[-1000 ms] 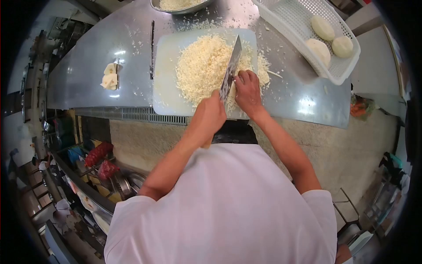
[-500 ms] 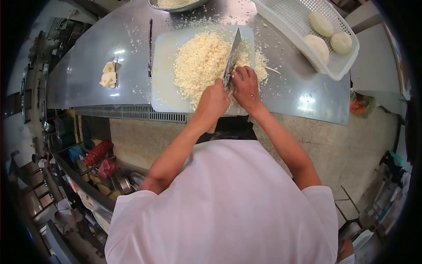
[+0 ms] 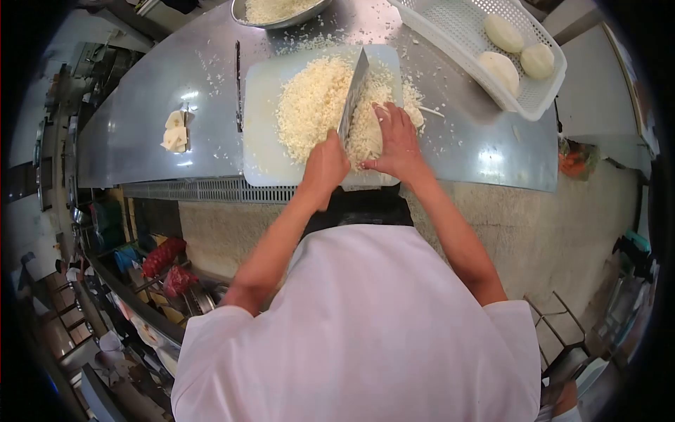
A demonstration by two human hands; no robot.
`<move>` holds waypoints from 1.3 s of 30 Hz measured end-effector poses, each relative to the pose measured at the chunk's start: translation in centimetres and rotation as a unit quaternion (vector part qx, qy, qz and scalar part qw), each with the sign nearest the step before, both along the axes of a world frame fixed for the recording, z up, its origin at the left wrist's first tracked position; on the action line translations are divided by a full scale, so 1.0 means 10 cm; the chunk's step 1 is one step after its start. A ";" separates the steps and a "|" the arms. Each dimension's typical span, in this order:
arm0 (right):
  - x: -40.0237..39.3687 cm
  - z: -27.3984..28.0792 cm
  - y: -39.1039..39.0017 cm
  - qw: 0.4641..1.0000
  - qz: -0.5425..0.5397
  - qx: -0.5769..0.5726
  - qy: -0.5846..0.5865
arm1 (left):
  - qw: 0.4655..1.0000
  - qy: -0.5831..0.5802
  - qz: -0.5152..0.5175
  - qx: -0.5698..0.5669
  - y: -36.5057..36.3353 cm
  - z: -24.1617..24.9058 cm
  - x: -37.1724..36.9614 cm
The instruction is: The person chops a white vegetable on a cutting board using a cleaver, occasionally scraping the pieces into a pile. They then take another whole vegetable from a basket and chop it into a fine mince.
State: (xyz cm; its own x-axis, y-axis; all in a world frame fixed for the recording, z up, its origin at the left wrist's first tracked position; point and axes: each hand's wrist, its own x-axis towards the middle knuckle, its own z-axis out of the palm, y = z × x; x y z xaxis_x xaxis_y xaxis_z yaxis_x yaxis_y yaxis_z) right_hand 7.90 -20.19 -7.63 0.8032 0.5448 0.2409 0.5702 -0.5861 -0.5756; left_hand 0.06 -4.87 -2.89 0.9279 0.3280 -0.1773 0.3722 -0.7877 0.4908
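My left hand [image 3: 327, 167] is wrapped round the handle of a wide-bladed kitchen knife [image 3: 354, 91]. Its blade stands on edge in a heap of finely chopped pale vegetable [image 3: 313, 105] on a white cutting board [image 3: 264, 151]. My right hand [image 3: 401, 144] rests at the right side of the heap, fingers stretched and thumb spread toward the blade. Under its palm, part of the chopped vegetable is hidden. A thin white strip [image 3: 431, 111] lies just right of the board.
At the upper right, a white perforated basket [image 3: 450, 49] holds peeled pale round vegetables [image 3: 537, 61]. A metal bowl [image 3: 299, 15] of chopped bits stands at the back. Pale slices [image 3: 176, 132] and a dark narrow bar [image 3: 238, 84] lie left on the steel table [image 3: 140, 105].
The knife and my left hand have moved left, away from my right hand. My right hand has gone from curled fingers beside the blade to spread fingers on the chopped vegetable.
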 end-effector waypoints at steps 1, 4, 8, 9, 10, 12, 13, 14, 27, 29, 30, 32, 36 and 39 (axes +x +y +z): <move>-0.02 -0.01 0.01 1.000 0.005 -0.013 0.015 | 1.000 -0.025 -0.009 0.003 0.03 0.01 0.06; -0.02 -0.05 -0.03 0.999 0.020 -0.028 0.033 | 1.000 -0.012 -0.026 -0.011 0.04 0.41 0.05; 0.01 -0.09 -0.09 0.997 0.033 0.042 0.054 | 0.999 -0.016 -0.026 -0.014 -0.05 0.27 -0.06; 0.00 -0.10 -0.08 0.997 0.033 0.041 0.055 | 0.998 -0.031 -0.054 0.007 -0.01 0.03 -0.01; 0.00 -0.12 -0.04 0.995 0.012 0.090 0.027 | 0.995 -0.047 -0.081 0.029 -0.01 0.01 0.02; 0.05 -0.18 0.02 0.990 -0.013 0.137 -0.006 | 0.996 -0.040 -0.079 0.010 0.02 0.26 0.06; 0.03 -0.21 0.06 0.988 -0.033 0.148 -0.012 | 0.997 -0.026 -0.076 -0.008 0.01 0.45 0.05; 0.04 -0.23 0.12 0.985 -0.054 0.160 -0.021 | 0.997 0.005 -0.069 -0.015 0.00 0.55 0.02; 0.01 -0.28 0.28 0.986 -0.097 0.093 -0.094 | 0.995 0.017 -0.101 0.005 0.00 0.10 0.15; 0.03 -0.30 0.28 0.989 -0.093 0.079 -0.081 | 0.988 -0.033 -0.148 0.019 0.03 0.02 0.25; 0.03 -0.29 0.26 0.989 -0.095 0.078 -0.082 | 0.990 -0.017 -0.140 0.014 0.01 0.21 0.25; 0.02 -0.26 0.27 0.989 -0.091 0.085 -0.083 | 0.992 0.005 -0.126 0.010 -0.06 0.41 0.12; 0.00 -0.25 0.29 0.985 -0.103 0.108 -0.089 | 0.992 -0.009 -0.129 0.001 -0.09 0.17 0.21; 0.00 -0.23 0.25 0.988 -0.093 0.090 -0.085 | 0.989 -0.030 -0.146 0.009 -0.07 0.31 0.27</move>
State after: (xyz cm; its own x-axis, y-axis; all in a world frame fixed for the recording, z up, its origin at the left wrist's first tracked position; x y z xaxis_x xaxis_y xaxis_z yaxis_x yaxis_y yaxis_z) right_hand 7.94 -17.66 -9.90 0.8247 0.3285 0.4604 0.5602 -0.5866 -0.5849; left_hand 2.71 -5.61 0.21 0.9921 0.0471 -0.1165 0.0986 -0.8662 0.4898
